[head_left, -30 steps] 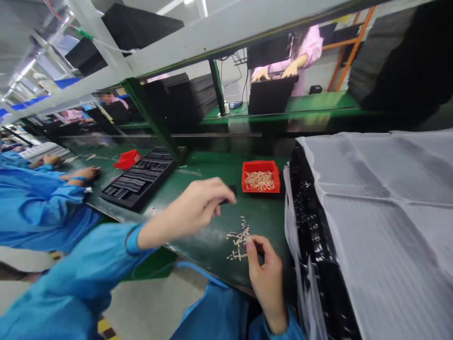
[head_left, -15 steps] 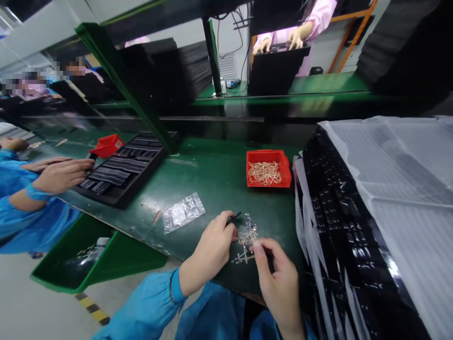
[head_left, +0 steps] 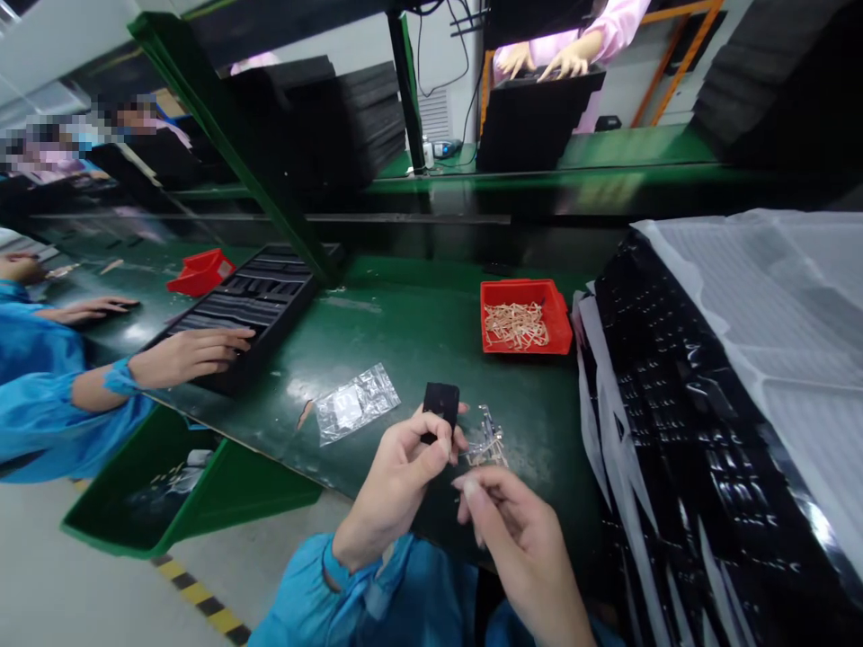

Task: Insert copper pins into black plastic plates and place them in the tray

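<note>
Factory workshop: green workbench (head_left: 418, 332), blue-sleeved co-worker (head_left: 44, 404)

Green bench (head_left: 404, 328): parts (head_left: 495, 450), bag (head_left: 359, 404), bin (head_left: 556, 325)

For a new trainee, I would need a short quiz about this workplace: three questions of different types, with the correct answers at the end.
1. Which of the person's own hands holds the black piece?
2. True or false: the clear bag lies inside the red bin at right.
3. Which of these is nearest to the right hand?
A. the green bin
B. the loose parts
C. the black tray

Key:
1. The left hand.
2. False; the bag lies on the table, apart from that bin.
3. B.
</note>
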Available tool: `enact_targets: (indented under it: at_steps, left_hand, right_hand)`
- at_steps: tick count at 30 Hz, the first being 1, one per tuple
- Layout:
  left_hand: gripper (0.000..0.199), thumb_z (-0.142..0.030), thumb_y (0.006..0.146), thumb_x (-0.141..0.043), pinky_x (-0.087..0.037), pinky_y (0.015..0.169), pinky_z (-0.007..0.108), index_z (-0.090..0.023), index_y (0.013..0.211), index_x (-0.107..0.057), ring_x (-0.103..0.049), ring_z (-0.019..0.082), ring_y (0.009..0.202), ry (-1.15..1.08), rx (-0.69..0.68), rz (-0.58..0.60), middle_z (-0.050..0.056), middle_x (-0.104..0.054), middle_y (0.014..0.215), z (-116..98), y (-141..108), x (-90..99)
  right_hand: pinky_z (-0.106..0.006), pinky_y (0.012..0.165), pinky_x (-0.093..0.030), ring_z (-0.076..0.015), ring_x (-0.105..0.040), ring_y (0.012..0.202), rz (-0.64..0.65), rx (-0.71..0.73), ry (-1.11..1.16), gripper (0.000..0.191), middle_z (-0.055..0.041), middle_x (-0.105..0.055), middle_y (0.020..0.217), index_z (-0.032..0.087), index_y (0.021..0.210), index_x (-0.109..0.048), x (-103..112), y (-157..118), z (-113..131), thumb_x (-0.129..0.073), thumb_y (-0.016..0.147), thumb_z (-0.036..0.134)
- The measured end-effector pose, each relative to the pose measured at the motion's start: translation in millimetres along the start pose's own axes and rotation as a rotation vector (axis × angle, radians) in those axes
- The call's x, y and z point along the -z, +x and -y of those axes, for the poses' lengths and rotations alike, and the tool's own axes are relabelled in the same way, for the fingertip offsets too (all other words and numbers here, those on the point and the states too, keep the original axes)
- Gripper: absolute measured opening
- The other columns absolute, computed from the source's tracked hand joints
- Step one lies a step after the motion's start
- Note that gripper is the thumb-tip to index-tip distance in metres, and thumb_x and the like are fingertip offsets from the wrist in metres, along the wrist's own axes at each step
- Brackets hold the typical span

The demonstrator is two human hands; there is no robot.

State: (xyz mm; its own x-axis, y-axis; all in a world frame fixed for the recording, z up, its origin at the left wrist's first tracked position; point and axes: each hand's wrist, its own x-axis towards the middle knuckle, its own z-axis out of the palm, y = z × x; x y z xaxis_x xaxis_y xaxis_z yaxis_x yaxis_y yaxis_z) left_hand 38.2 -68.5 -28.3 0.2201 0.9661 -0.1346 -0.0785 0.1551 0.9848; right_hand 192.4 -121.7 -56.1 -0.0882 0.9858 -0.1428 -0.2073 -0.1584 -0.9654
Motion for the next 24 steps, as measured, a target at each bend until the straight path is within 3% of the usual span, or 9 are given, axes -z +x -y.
enact_targets:
  at_steps: [3,7,12,15,18,21,23,24]
  left_hand:
    - [0.052,-0.062,0.079,-0.084,-0.043,0.059,0.022,-0.019,0.078,-0.054,-0.050,0.011,0.063,-0.202,0.093,0.054,0.006,-0.063,0.089,1.9,0.8,-4.4]
    - [0.055,-0.058,0.073,-0.092,-0.036,0.052,0.018,-0.017,0.075,-0.057,-0.034,0.001,0.048,-0.322,0.151,0.107,0.002,-0.063,0.084,3.3,2.0,-4.2]
    - [0.053,-0.055,0.072,-0.095,-0.039,0.053,0.018,-0.014,0.071,-0.061,-0.038,0.001,0.049,-0.313,0.157,0.102,0.004,-0.066,0.085,1.0,2.3,-2.0]
    - [0.053,-0.057,0.069,-0.095,-0.047,0.057,0.022,-0.013,0.069,-0.066,-0.050,0.007,0.053,-0.260,0.133,0.042,0.008,-0.070,0.086,-1.2,2.7,-2.1]
    - [0.043,-0.053,0.075,-0.092,-0.054,0.069,0.026,-0.015,0.076,-0.072,-0.064,0.017,0.072,-0.165,0.042,-0.165,0.010,-0.073,0.091,-0.7,-1.6,-0.8]
    - [0.018,-0.040,0.093,-0.080,-0.053,0.087,0.024,-0.021,0.092,-0.077,-0.065,0.018,0.096,-0.041,-0.153,-0.541,0.005,-0.072,0.104,1.2,-14.0,-0.8]
    - [0.009,-0.033,0.096,-0.076,-0.051,0.099,0.026,-0.025,0.097,-0.079,-0.064,0.021,0.114,0.169,-0.309,-0.740,0.004,-0.069,0.117,1.6,-23.6,-3.4]
    - [0.008,-0.031,0.096,-0.076,-0.051,0.102,0.027,-0.026,0.101,-0.080,-0.064,0.023,0.119,0.304,-0.371,-0.773,0.004,-0.068,0.123,1.2,-27.3,-5.3]
  right_hand:
    - [-0.019,0.044,-0.027,-0.0029,-0.037,0.043,0.159,-0.221,0.330,0.042,0.0010,-0.065,0.068,0.015,0.098,-0.072,-8.7,-0.4,8.5,-0.068,0.099,0.057]
    - [-0.017,0.042,-0.020,0.0004,-0.029,0.039,0.251,-0.332,0.667,0.035,0.0032,-0.061,0.062,0.014,0.093,-0.073,-13.1,5.6,12.3,-0.078,0.094,0.049]
    - [-0.015,0.041,-0.019,0.0013,-0.029,0.039,0.270,-0.389,0.818,0.027,0.0038,-0.059,0.060,0.015,0.090,-0.074,-13.8,10.7,9.3,-0.082,0.092,0.040]
    - [-0.014,0.041,-0.021,0.0014,-0.031,0.039,0.254,-0.390,0.821,0.027,0.0042,-0.058,0.060,0.015,0.087,-0.074,-14.5,10.1,8.0,-0.084,0.089,0.040]
    - [-0.014,0.042,-0.026,0.0005,-0.035,0.039,0.149,-0.305,0.712,0.030,0.0044,-0.059,0.060,0.016,0.087,-0.074,-15.0,8.9,7.1,-0.084,0.089,0.044]
    - [-0.016,0.043,-0.036,-0.0035,-0.046,0.042,-0.032,-0.137,0.423,0.033,0.0021,-0.063,0.064,0.017,0.089,-0.073,-16.5,8.4,4.8,-0.076,0.094,0.050]
    - [-0.018,0.045,-0.044,-0.0070,-0.055,0.045,-0.160,-0.017,0.190,0.032,0.0005,-0.066,0.067,0.018,0.090,-0.072,-18.7,9.0,3.4,-0.070,0.099,0.049]
    - [-0.019,0.048,-0.048,-0.0086,-0.058,0.047,-0.208,0.051,0.074,0.029,0.0002,-0.067,0.068,0.019,0.090,-0.072,-19.9,9.8,3.3,-0.068,0.100,0.046]
